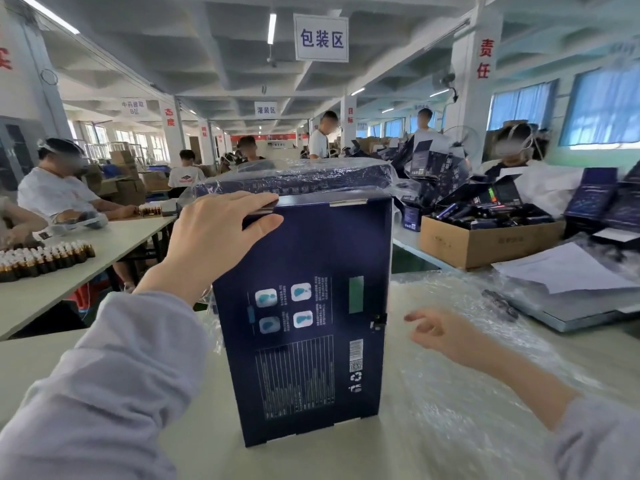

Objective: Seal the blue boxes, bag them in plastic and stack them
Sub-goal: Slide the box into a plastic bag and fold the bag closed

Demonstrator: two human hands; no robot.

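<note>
While the blue box (304, 323) stands up tall on the near middle of the tabletop (194, 441), the left hand (221, 237) rests on its top left corner. Its fingers (249, 199) lie flat over the top edge and the thumb presses the front face, so it grips the box. The right hand (440, 332) floats just right of the box, not touching it, with its fingers loose and holding nothing.

Right of the box the tabletop is covered with clear plastic bags (460, 393), and left of it the top is bare. Behind the box, touching its far top edge, lie bagged boxes (298, 180) in shiny plastic. A brown carton (485, 242) full of dark things sits far right.

On the box face are 4 small pictures, a green patch, a table of tiny print too small to read, a barcode and a recycle mark. A hanging sign (321, 38) reads 包装区. Another sign (266, 110) farther back reads 灌装区. Red letters on a pillar (484, 60) read 责任.
</note>
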